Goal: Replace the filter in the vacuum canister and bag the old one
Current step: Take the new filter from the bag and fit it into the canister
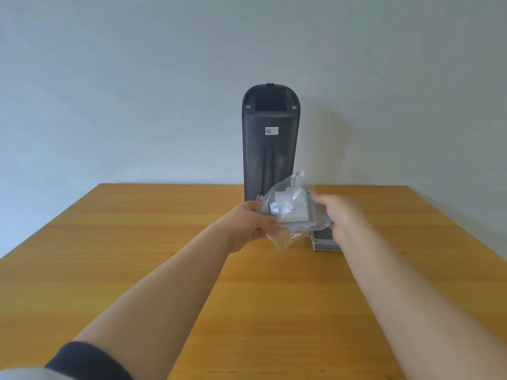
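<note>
A tall dark grey vacuum canister [270,144] stands upright at the table's far edge, its top compartment open and dark inside. In front of it I hold a clear plastic bag [290,209] with a white pleated filter [295,208] inside. My left hand [251,224] pinches the bag's left side. My right hand [343,215] grips its right side and is blurred. A second white filter [325,241] with a grid face lies on the table, partly hidden under the bag and my right hand.
The wooden table [164,256] spreads wide to both sides and toward me. A plain pale wall [137,91] rises right behind the canister. A dark sleeve cuff [85,360] shows on my left arm at the bottom.
</note>
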{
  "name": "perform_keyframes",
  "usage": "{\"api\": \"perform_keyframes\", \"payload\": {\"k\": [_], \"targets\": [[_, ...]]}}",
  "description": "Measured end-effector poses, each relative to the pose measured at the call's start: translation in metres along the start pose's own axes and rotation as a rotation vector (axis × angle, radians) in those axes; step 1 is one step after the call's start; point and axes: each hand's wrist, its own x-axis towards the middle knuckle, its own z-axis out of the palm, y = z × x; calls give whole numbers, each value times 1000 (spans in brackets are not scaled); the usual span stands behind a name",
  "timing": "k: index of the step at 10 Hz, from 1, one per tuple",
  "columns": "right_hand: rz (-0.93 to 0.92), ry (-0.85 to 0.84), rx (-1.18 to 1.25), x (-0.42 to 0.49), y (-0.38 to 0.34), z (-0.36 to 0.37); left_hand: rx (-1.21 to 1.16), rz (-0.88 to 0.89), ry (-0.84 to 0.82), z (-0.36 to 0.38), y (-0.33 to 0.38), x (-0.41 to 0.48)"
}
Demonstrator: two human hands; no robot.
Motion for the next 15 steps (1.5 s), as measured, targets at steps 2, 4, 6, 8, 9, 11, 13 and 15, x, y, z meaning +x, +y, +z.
{"api": "perform_keyframes", "payload": {"k": [2, 4, 6, 8, 9, 11, 13, 15], "targets": [[20, 6, -36, 3, 3, -2, 217, -48, 92, -5, 3, -1], [54, 23, -42, 5, 6, 5, 444, -95, 145, -5, 6, -4], [75, 62, 6, 4, 7, 13, 643, -113, 192, 0, 10, -5], [30, 94, -33, 4, -1, 2, 620, -167, 294, -14, 8, -7], [31, 65, -116, 3, -4, -1, 567, -153, 352, -14, 8, 0], [59, 77, -81, 3, 0, -5, 637, -125, 465, -16, 5, 7], [3, 89, 109, 5, 0, -14, 835, -156, 391, -14, -2, 4], [-35, 16, 220, 1, -9, -12, 1147, 92, 489, -7, -4, 4]]}}
